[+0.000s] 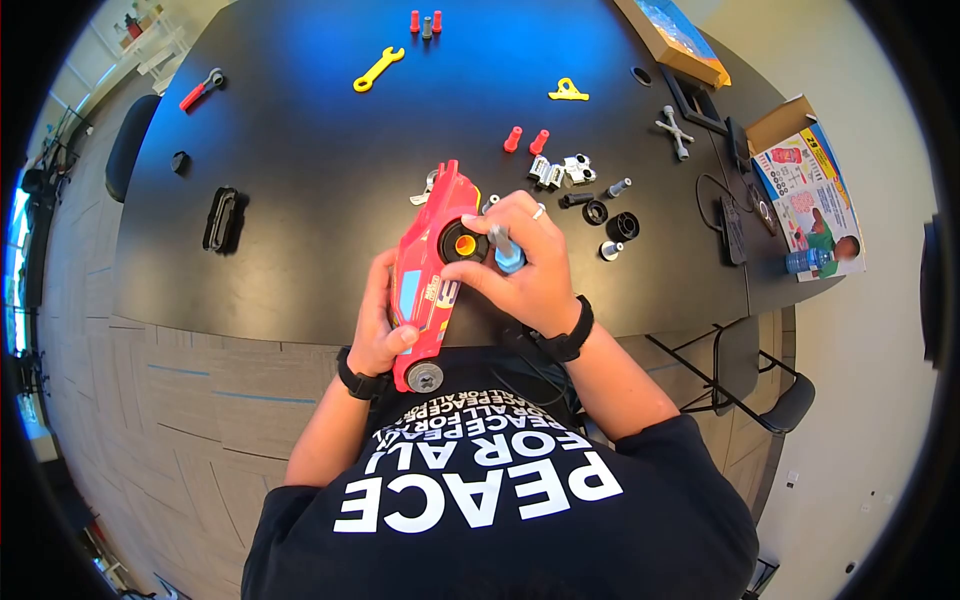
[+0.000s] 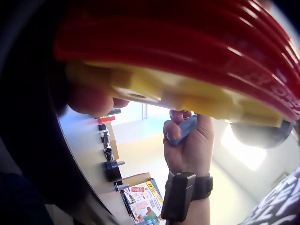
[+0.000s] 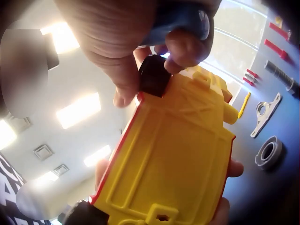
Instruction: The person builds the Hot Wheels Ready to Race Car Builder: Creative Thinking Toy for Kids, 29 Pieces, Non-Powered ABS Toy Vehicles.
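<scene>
My left hand point(image 1: 375, 325) grips a red toy car point(image 1: 418, 275) by its side, nose and tail tilted in front of my chest. The car's yellow underside point(image 3: 164, 154) faces the right wrist camera. At one wheel position sits a black wheel point(image 1: 452, 257), with a yellow hub in its middle. My right hand point(image 1: 530, 265) pinches this wheel between thumb and fingers. Held in the same hand's other fingers is a toy screwdriver point(image 1: 511, 260) with a blue handle and grey shaft. A grey-faced wheel point(image 1: 425, 377) is on the car's end nearest me.
Beyond the car lie red bolts point(image 1: 513, 139), silver engine-like parts point(image 1: 547, 172), and black wheels point(image 1: 622, 227). A yellow wrench point(image 1: 379, 70), red-handled ratchet point(image 1: 202, 90) and grey cross wrench point(image 1: 674, 133) are farther out. A printed box point(image 1: 815, 190) stands at the right edge.
</scene>
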`<action>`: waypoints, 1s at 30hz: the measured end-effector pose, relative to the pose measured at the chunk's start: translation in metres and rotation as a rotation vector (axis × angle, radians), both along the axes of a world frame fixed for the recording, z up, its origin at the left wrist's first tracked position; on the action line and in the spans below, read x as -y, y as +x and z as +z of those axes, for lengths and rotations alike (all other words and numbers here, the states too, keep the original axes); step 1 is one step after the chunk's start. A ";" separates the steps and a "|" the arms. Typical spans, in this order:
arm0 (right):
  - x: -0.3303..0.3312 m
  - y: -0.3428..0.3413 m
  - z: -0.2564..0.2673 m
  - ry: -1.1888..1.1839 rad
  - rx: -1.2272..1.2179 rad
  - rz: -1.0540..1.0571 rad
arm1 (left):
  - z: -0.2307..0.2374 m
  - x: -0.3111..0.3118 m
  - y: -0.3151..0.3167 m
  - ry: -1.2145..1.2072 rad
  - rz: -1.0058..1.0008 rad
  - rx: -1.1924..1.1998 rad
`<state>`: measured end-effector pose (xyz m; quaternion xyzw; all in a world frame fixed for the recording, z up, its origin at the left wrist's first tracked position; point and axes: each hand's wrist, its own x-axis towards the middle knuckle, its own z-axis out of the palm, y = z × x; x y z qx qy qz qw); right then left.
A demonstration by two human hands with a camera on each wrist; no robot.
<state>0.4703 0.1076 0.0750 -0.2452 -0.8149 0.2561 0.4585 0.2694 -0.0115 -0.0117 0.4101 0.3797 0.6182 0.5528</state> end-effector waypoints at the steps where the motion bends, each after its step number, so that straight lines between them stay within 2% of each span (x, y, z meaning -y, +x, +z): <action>1: 0.002 0.000 0.001 0.001 -0.001 0.001 | 0.000 0.000 0.001 0.001 0.001 -0.001; 3: 0.008 -0.001 0.004 -0.180 -0.110 0.090 | 0.002 -0.001 0.003 0.043 0.012 0.035; 7: 0.002 -0.003 -0.009 -0.199 -0.158 0.143 | 0.003 -0.002 0.004 0.040 0.039 0.030; 9: 0.004 -0.004 -0.009 -0.346 -0.236 0.183 | 0.001 -0.003 0.004 0.046 0.080 0.018; 19: 0.002 -0.004 -0.012 -0.338 -0.287 0.216 | 0.000 -0.002 0.001 -0.001 0.058 0.034; 21: 0.002 0.000 -0.010 -0.309 -0.192 0.198 | 0.001 0.000 0.000 0.010 0.017 0.030; 28: 0.003 -0.001 -0.003 -0.178 -0.120 0.204 | 0.005 -0.002 0.003 0.038 0.033 0.029; 30: 0.009 -0.002 0.002 -0.367 -0.171 0.164 | 0.004 -0.002 0.005 0.055 0.034 0.053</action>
